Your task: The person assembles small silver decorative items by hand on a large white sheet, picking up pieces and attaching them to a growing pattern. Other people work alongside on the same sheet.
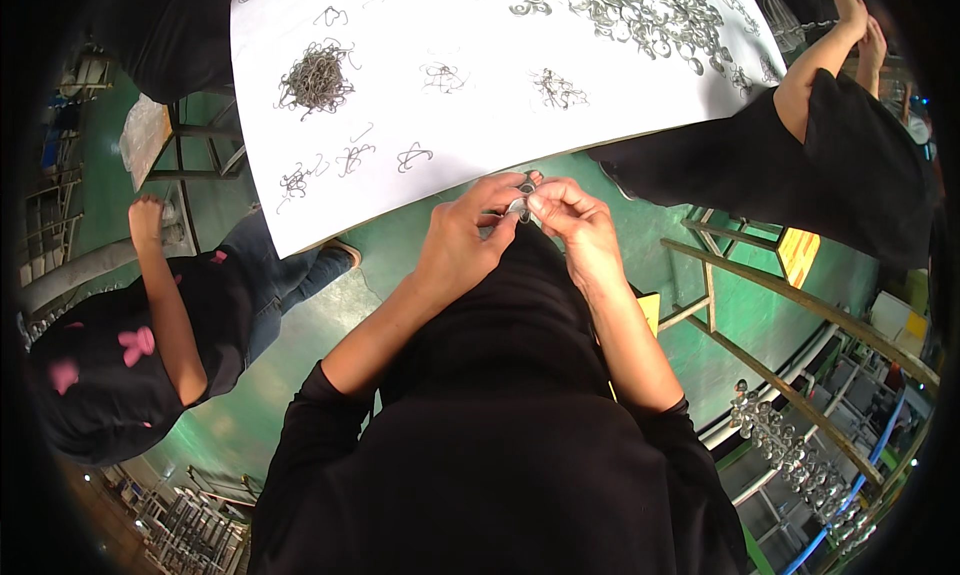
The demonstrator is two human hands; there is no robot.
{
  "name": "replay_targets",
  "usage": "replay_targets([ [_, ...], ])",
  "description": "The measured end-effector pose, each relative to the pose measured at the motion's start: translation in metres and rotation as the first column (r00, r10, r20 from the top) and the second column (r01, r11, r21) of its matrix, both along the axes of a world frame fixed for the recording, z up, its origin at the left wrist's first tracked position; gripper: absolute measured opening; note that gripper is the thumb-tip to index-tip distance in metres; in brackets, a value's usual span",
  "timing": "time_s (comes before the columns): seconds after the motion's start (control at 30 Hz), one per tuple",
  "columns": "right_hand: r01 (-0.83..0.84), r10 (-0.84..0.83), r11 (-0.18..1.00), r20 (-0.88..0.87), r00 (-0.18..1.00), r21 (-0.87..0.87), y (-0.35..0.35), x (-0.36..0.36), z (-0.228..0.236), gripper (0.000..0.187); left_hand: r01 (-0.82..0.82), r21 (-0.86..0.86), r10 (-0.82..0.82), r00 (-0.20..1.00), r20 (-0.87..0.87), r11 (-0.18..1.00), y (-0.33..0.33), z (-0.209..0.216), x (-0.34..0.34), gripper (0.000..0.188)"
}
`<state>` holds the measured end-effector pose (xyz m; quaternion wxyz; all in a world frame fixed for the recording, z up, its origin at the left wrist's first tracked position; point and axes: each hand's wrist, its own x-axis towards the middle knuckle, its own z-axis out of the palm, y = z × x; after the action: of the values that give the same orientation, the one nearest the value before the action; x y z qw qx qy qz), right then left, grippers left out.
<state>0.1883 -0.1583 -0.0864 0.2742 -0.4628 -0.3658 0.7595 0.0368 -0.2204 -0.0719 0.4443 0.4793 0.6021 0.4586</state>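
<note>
Close together at the table's near edge, my two hands hold a small shiny metal piece (525,203) between them. Fingers and thumb of my left hand (460,237) pinch it from one side. On the other side my right hand (588,237) grips it with thumb and forefinger. The fingers cover much of the piece, so its full shape is hidden. Beyond my hands, the white-topped table (400,120) carries a dense heap of thin wire hooks (317,78), smaller hook clusters (558,90) and a broad spread of small curved metal parts (640,13).
At my left sits a person in a dark top with pink flowers (138,345). Another person in black (850,150) is at the right, hands raised near the table corner. Metal frames (770,295) and a rack of hanging shiny parts (800,465) stand on the right.
</note>
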Motion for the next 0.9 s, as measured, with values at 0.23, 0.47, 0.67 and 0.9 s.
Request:
replay_targets([
  [0.23,0.100,-0.247,0.782,0.158,0.956,0.616,-0.004,0.002,0.001,0.008,-0.019,0.127,0.006,0.995,0.104,0.992,0.022,-0.005,0.008,0.044],
  [0.47,0.001,-0.246,0.672,0.221,0.944,0.741,0.012,0.019,0.015,0.009,-0.082,0.169,0.148,0.892,-0.426,0.982,0.160,-0.088,-0.045,0.023],
  [0.67,-0.093,-0.182,0.647,0.272,0.945,0.757,0.023,0.036,0.022,0.011,-0.129,0.246,0.270,0.638,-0.721,0.961,0.264,-0.139,-0.057,0.028],
  [0.9,-0.112,-0.151,0.681,0.288,0.946,0.724,0.030,0.047,0.017,0.011,-0.230,0.015,0.197,0.795,-0.574,0.973,0.278,-0.113,-0.059,0.025],
])
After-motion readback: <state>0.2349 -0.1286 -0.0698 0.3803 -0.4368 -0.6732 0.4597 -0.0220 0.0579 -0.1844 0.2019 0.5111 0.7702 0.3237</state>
